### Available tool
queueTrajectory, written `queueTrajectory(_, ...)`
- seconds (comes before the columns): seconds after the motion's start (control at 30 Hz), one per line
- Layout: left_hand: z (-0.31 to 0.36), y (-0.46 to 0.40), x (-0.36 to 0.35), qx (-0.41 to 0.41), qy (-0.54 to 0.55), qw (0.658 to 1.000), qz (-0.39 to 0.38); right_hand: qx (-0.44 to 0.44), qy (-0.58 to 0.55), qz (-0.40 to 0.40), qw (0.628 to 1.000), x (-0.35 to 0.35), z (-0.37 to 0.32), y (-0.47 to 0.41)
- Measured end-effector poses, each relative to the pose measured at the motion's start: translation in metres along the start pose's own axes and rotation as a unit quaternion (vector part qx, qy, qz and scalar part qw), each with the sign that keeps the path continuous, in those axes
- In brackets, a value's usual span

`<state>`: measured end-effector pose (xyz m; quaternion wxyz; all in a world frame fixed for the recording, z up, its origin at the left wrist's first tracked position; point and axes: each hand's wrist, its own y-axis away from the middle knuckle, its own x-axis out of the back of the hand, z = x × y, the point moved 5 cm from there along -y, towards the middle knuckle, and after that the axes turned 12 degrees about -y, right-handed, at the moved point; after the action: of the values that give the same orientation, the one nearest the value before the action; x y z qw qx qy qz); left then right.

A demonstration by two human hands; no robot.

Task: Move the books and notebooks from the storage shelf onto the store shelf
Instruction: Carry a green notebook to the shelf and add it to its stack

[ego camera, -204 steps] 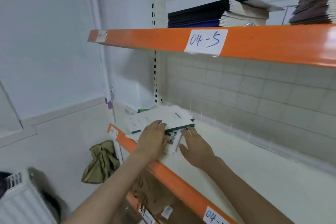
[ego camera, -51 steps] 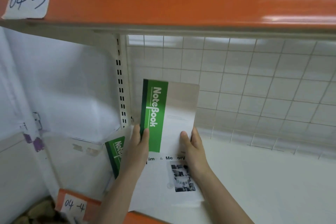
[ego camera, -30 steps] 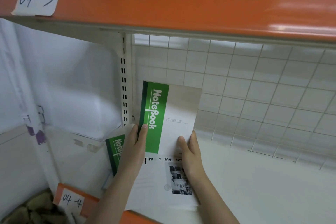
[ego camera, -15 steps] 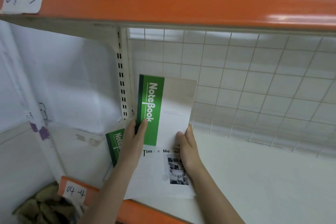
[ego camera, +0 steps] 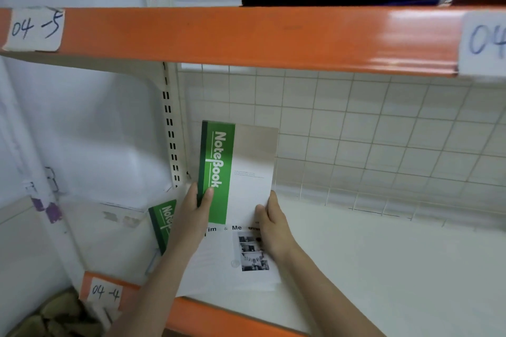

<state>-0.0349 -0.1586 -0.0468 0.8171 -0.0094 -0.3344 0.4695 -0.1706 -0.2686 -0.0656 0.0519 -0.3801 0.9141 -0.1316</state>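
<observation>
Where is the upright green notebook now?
In the head view, the green notebook stands left of centre on the lower shelf, against the wire grid, held by both hands.

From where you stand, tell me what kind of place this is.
Probably a stockroom or shop storage bay: orange-edged metal shelving, handwritten location labels such as 04-5, and stacked green notebooks being handled.

My left hand (ego camera: 191, 216) covered most of the second green notebook (ego camera: 162, 223) and some letters of the title on the white booklet (ego camera: 232, 260). The right-hand shelf label (ego camera: 484, 44) ran off the picture's edge. The small print on the upright notebook (ego camera: 238, 169) was too tiny to read.
</observation>
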Motion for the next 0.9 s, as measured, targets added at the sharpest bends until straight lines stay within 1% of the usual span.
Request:
queueTrajectory(0.07, 0.010, 0.001, -0.003, -0.012, -0.059, 0.997, -0.037, -0.012, 0.000, 0.018, 1.000, 0.008, -0.002, 0.008)
queueTrajectory(0.13, 0.028, 0.004, -0.008, -0.022, -0.089, 0.994, -0.062, -0.017, -0.005, 0.037, 0.999, 0.020, -0.004, 0.015)
queueTrajectory(0.17, 0.037, 0.006, -0.012, -0.033, -0.092, 0.993, -0.061, -0.020, -0.010, 0.045, 0.999, 0.027, -0.006, 0.019)
queueTrajectory(0.3, 0.073, 0.031, -0.029, -0.053, -0.056, 0.997, -0.017, -0.046, -0.048, 0.114, 0.991, 0.063, -0.020, 0.037)
queueTrajectory(0.37, 0.090, 0.051, -0.044, -0.046, -0.018, 0.999, -0.004, -0.063, -0.040, 0.153, 0.985, 0.085, -0.028, 0.053)
queueTrajectory(0.43, 0.107, 0.075, -0.064, -0.031, 0.009, 0.999, -0.006, -0.083, -0.018, 0.184, 0.979, 0.112, -0.033, 0.071)
queueTrajectory(0.5, 0.120, 0.094, -0.092, -0.014, 0.024, 0.999, -0.034, -0.086, 0.013, 0.203, 0.975, 0.143, -0.041, 0.091)
queueTrajectory(0.57, 0.134, 0.111, -0.123, 0.017, 0.042, 0.996, -0.079, -0.092, 0.050, 0.216, 0.971, 0.176, -0.049, 0.113)
queueTrajectory(0.67, 0.157, 0.140, -0.166, 0.065, 0.072, 0.984, -0.150, -0.112, 0.087, 0.241, 0.960, 0.228, -0.055, 0.148)
queueTrajectory(0.73, 0.175, 0.163, -0.193, 0.078, 0.090, 0.975, -0.187, -0.126, 0.105, 0.251, 0.954, 0.261, -0.060, 0.173)
queueTrajectory(0.9, 0.228, 0.218, -0.238, 0.093, 0.142, 0.957, -0.234, -0.130, 0.115, 0.265, 0.949, 0.331, -0.083, 0.222)
